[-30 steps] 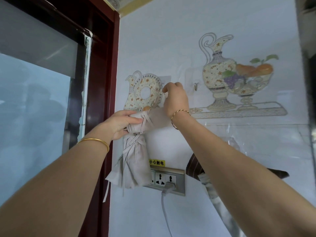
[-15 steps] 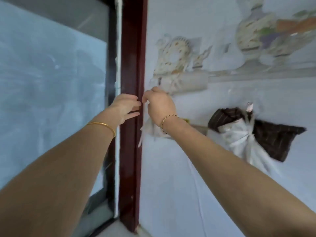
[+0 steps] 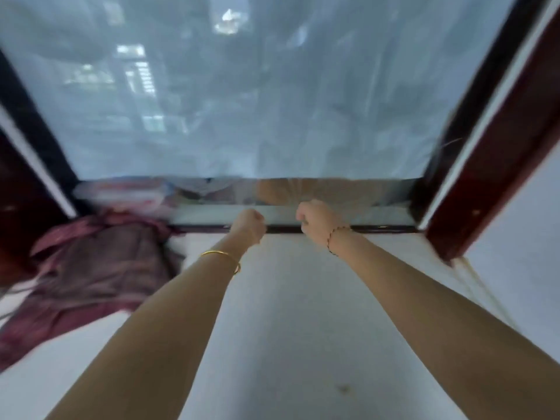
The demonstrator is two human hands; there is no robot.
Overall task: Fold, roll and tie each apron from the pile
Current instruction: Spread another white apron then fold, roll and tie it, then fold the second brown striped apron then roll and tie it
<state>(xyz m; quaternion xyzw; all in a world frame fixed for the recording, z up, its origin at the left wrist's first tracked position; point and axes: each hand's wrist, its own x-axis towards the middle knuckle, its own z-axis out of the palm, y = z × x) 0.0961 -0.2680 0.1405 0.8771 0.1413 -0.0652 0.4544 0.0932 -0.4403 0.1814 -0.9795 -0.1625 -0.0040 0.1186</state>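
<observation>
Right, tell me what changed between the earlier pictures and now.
The left hand let go of the rolled beige apron hung on the wall, and the right hand left its tie; both now hold nothing, fingers curled. The view swung left and down to the window, so that bundle is out of sight and a crumpled maroon cloth pile shows. Both bracelets stay on.

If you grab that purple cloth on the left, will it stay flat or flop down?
The cloth would probably flop: it lies crumpled in soft folds. It looks thin, so likely light. Thin strips trail at its left edge and might dangle or tangle.
</observation>
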